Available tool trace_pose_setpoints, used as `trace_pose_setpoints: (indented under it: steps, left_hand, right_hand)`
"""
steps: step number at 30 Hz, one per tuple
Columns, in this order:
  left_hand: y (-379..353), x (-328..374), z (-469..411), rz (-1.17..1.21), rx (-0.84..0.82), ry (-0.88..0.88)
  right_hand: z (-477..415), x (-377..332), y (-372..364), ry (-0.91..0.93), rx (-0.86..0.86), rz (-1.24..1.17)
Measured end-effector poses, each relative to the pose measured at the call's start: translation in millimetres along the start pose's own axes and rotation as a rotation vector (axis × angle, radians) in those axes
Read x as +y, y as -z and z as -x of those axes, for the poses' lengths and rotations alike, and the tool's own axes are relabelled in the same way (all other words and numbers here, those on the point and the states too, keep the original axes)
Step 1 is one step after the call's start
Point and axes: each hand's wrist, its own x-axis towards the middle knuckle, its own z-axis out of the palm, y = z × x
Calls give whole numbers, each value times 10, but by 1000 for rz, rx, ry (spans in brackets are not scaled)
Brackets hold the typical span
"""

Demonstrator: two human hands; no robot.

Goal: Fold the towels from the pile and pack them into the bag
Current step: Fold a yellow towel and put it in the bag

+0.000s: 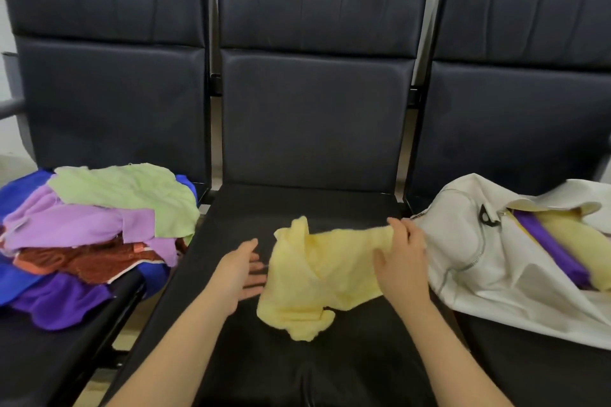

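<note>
Lying in a crumpled heap on the middle seat (297, 205), the yellow towel (317, 274) is not folded yet. One corner is lifted up a little on the right side. The right hand (401, 261) grips that corner, with its fingers curled over the cloth. The left hand (239, 269) is flat and holds nothing. Its fingers are straight and reach to the towel's left edge, but I cannot tell if they touch it.

On the left seat sits the pile (99, 231) of messy towels, with a green towel (125, 192) on top. On the right seat lies the white bag (463, 248), unzipped. A purple towel (549, 244) and another yellow one (575, 241) are inside it.

What could go wrong? The towel is bunched up, so folding it like this would likely make a lumpy bundle. It needs to be spread flat first. Only one corner is held, so a quick pull might drag the whole towel sideways. The seat looks smooth, and the towel lies near the front, so a hard tug could slide it off onto the floor.
</note>
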Motion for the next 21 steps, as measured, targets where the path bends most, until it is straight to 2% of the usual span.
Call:
trace_pose_setpoints:
  steps: [1, 3, 5, 6, 8, 10, 12, 13, 15, 16, 18, 20, 21]
  left_hand:
    - [-35, -65, -30, -107, 36, -12]
    - [-100, -218, -82, -288, 96, -205]
    - [-132, -367, -146, -600, 21, -442]
    - [-154, -438, -184, -773, -46, -515]
    - [-202, -526, -241, -985, -103, -517]
    - [-238, -507, -223, -912, 16, -423]
    - [-222, -443, -231, -842, 152, -359]
    - [-200, -417, -231, -855, 169, -344]
    - [-168, -406, -248, -879, 131, -304]
    - [-168, -432, -270, -907, 90, -272]
    - [-215, -459, -308, -854, 36, -231]
    - [-236, -433, -323, -490, 62, -152]
    - [-228, -397, -338, -278, 84, -112]
  right_hand:
    - [58, -25, -43, 25, -58, 32]
    - [197, -147, -93, 76, -301, -8]
    - [350, -214, -229, 241, -606, 40]
    - [431, -231, -321, 340, -695, 111]
    - [537, -249, -474, 490, -674, 236]
    - [595, -282, -549, 630, -555, 166]
    - [622, -403, -479, 682, -605, 15]
    - [627, -460, -420, 638, -721, -90]
    - [668, -543, -303, 435, -1070, -270]
    - [687, -556, -267, 341, -1163, -341]
    - [641, -567, -220, 165, -1119, -426]
    - [519, -502, -204, 1, -971, -399]
    - [439, -448, -177, -50, -951, -341]
